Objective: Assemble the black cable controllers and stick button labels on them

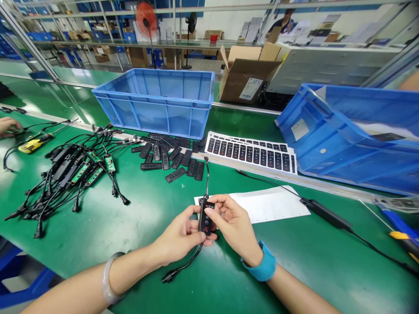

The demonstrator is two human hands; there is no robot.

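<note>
Fingers [220, 202] of left hand [179, 237] and right hand [236, 227] pinch black controller [206, 220].

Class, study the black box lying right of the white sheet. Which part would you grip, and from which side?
Grip the black box across its middle, from above, pinching its two long sides. It lies flat on the green mat, long and narrow, with a cable leaving each end, so the ends are awkward holds.

1. I see a green bench [131, 235] beneath my fingers [220, 201].
2. A white sheet [275, 204] lies just beyond them.
3. Farther beyond lie black covers [170, 159], label sheets [252, 152] and a blue crate [157, 102].
4. Well left lies a cable bundle [72, 174]; right, a tilted crate [347, 139].
</note>
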